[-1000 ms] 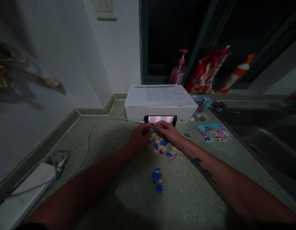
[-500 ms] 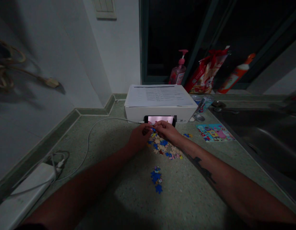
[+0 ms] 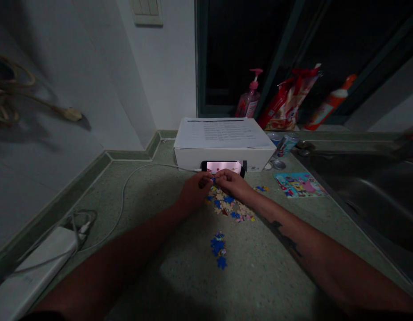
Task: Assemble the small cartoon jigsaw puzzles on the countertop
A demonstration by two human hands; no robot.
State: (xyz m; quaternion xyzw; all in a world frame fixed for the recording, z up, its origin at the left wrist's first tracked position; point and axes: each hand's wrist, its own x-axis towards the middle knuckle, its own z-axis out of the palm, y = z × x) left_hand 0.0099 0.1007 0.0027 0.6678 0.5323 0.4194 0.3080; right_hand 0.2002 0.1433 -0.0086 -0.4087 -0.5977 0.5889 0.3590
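My left hand (image 3: 194, 192) and my right hand (image 3: 231, 185) meet with their fingertips together just above a loose spread of jigsaw pieces (image 3: 229, 205) in blue, cream and pink. Whatever lies between the fingertips is too small to make out, though a bit of blue shows there. A smaller heap of mostly blue jigsaw pieces (image 3: 218, 249) lies nearer me, below both forearms. A few more pieces (image 3: 261, 189) sit to the right of my right hand.
A phone (image 3: 222, 167) leans against a white box (image 3: 222, 158) topped with printed paper. A colourful picture card (image 3: 300, 185) lies to the right, beside a steel sink (image 3: 370, 200). A white power strip (image 3: 35, 263) and cable (image 3: 123, 200) run along the left. Bottles and a red bag stand behind.
My right hand has shifted slightly left, closer to my left hand. The jigsaw pieces look unchanged.
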